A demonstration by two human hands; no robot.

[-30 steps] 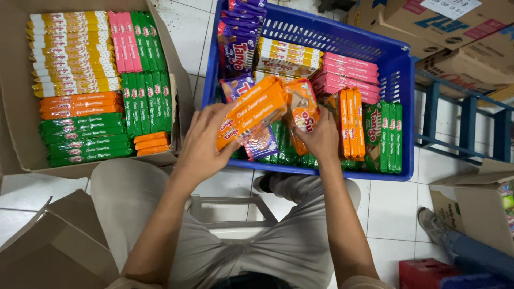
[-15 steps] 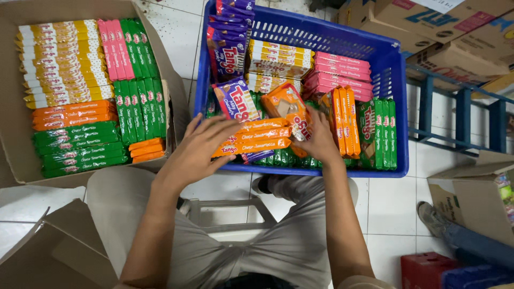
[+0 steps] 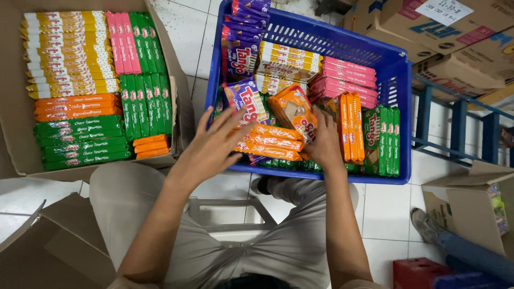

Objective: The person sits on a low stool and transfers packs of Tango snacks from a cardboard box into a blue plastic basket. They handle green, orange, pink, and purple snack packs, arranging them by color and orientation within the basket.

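Three long orange wafer packs (image 3: 272, 142) lie flat at the front of the blue plastic crate (image 3: 342, 43), on top of green packs. My left hand (image 3: 214, 147) hovers just left of them with its fingers spread and nothing in it. My right hand (image 3: 322, 140) rests against the right end of the orange packs, next to an orange snack bag (image 3: 292, 108); its grip is hidden. A purple wafer bag (image 3: 246, 99) lies just behind my left fingertips.
The crate also holds yellow, pink, green and upright orange packs (image 3: 350, 126). A cardboard box (image 3: 179, 126) on the left is filled with rows of packs. More cartons and a blue rack (image 3: 460, 126) stand on the right. Another person's shoe (image 3: 425, 225) is at lower right.
My left hand set the stack of orange packs down flat in the crate and let go, its fingers now spread. My right hand stayed at the packs' right end.
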